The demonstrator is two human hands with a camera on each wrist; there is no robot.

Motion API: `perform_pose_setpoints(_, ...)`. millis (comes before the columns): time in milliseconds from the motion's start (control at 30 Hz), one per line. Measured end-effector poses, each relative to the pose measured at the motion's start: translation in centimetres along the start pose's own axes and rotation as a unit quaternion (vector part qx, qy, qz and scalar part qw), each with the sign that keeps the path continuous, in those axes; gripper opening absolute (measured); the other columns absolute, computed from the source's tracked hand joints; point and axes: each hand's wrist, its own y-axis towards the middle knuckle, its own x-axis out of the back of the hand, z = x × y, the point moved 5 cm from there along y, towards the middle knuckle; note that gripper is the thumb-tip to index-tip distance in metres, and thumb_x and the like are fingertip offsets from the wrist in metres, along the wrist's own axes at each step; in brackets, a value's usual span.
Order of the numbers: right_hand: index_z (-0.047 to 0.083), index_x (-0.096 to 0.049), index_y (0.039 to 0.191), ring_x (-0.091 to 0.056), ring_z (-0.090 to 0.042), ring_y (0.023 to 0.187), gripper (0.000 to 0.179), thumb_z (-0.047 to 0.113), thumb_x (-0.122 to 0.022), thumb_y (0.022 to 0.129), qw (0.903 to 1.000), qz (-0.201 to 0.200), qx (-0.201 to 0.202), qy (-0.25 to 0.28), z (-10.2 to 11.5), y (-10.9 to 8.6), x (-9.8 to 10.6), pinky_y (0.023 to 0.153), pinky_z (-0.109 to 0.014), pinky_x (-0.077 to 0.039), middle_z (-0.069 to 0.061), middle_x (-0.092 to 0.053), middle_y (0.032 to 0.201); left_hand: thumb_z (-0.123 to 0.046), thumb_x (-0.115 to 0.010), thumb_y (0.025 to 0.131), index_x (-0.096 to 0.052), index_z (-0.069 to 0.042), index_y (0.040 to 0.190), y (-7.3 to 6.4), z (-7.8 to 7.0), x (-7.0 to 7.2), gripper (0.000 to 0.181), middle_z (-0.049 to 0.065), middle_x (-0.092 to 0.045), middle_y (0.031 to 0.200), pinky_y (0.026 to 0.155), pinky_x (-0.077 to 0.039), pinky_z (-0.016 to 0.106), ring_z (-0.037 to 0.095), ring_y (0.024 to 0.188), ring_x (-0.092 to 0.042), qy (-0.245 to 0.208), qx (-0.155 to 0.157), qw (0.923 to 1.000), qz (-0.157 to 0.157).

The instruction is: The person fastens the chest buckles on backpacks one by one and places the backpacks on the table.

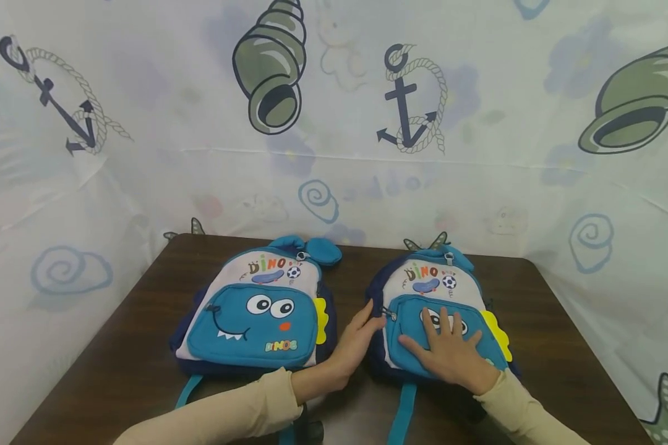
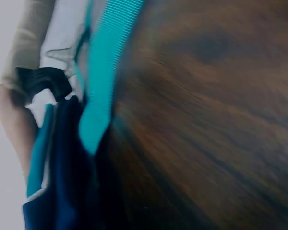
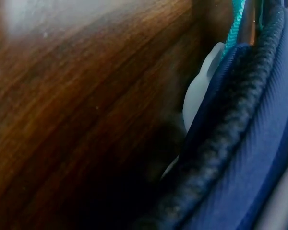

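Two matching children's backpacks lie face up on the table, each with a teal dinosaur-face front pocket and a white top. On the right backpack (image 1: 405,321), my right hand (image 1: 451,353) rests with fingers spread across the pocket, covering part of the printed face. My left hand (image 1: 354,347) touches that backpack's navy left side with its fingers extended. The left backpack (image 1: 231,309) lies beside it, untouched. A teal strap (image 2: 110,62) and the navy edge (image 2: 67,163) of a backpack show in the left wrist view. Close up in the right wrist view is a navy backpack side (image 3: 259,143).
Both backpacks lie on a dark brown wooden table (image 1: 540,346). Teal straps (image 1: 403,414) trail toward the front edge. A round teal piece (image 1: 324,251) sits at the left backpack's top. A white printed curtain (image 1: 479,198) hangs behind and along both sides.
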Motion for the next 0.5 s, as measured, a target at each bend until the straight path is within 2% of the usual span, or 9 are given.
perform_pose_setpoints(233, 0.004, -0.024, 0.158, -0.005, -0.067, 0.141, 0.102, 0.081, -0.028, 0.091, 0.9995, 0.024, -0.007, 0.021, -0.4, 0.3, -0.2, 0.095, -0.09, 0.002, -0.038, -0.013, 0.159, -0.041, -0.046, 0.102, -0.027, -0.028, 0.159, -0.3, -0.5, -1.1, 0.061, 0.003, -0.016, 0.168, 0.118, -0.011, 0.07, 0.037, 0.154, -0.014, 0.022, -0.083, 0.9963, -0.002)
perform_pose_setpoints(500, 0.006, -0.013, 0.16, 0.002, -0.064, 0.143, 0.096, 0.076, -0.025, 0.095, 0.9968, 0.044, 0.002, 0.066, -0.8, 0.1, 0.2, 0.097, -0.088, 0.007, -0.033, -0.005, 0.162, -0.037, -0.044, 0.102, -0.033, -0.034, 0.155, -0.3, -2.2, -1.7, 0.054, -0.002, -0.019, 0.167, 0.117, -0.014, 0.071, 0.034, 0.153, -0.019, 0.03, -0.157, 0.9871, -0.004)
